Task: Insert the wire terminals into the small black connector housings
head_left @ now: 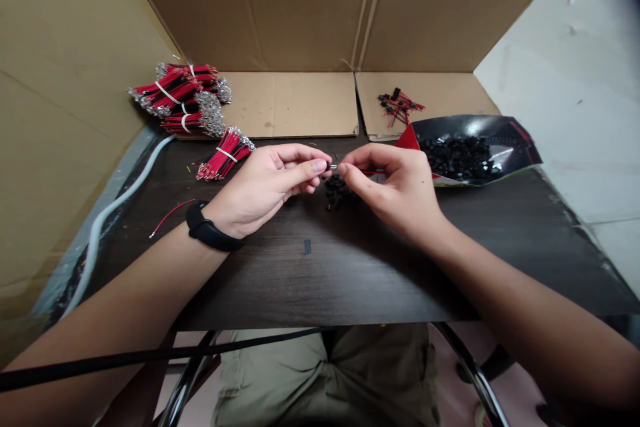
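From here, the wire point(373, 172) pinched in the right hand point(400, 183) looks light and limp, best held just behind its metal tip point(333, 167); facing it, the left hand point(270, 183) pinches a connector point(328, 165), probably stiff and slippery.

Tabletop point(265, 280): dk wood-look, smooth, low sheen. Back panel point(300, 7): matt cardbd. Wire bundles point(176, 90): plastic-coated, w/ shiny metal tips. Held wire tip point(333, 166): bright metal. Pouch point(515, 147): glossy plastic film; parts inside point(457, 157) plastic-looking. Wristband point(213, 230): matt, rubbery. Trousers point(280, 373): matt cloth. Tubes point(471, 368): polished metal.
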Demonstrator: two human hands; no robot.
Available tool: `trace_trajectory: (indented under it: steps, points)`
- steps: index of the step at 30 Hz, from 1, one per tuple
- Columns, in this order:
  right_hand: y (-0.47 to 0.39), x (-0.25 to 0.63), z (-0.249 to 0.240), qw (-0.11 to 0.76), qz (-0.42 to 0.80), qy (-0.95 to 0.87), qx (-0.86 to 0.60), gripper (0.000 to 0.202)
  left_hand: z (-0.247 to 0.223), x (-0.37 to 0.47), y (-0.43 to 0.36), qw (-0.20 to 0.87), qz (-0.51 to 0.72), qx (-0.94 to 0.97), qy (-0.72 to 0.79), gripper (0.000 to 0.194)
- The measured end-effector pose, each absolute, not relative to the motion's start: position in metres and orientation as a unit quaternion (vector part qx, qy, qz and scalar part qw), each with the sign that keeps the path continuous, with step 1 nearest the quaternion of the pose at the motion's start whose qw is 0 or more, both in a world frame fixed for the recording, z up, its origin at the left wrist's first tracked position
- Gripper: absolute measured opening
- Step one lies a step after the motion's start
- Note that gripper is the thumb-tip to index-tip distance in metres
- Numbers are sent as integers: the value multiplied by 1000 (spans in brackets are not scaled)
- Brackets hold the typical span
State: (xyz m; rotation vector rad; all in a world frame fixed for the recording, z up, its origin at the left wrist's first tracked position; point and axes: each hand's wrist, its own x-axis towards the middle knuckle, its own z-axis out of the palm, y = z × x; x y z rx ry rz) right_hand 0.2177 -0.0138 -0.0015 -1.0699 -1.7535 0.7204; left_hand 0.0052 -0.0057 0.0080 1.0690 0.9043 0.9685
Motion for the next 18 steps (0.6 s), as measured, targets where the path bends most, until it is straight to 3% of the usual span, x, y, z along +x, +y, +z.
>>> trace_trajectory:
  steps: [18]
  points:
    - [-15, 216, -2, 463, 312, -706, -436, 14, 9, 4, -6, 532, 412, 599, 435, 23]
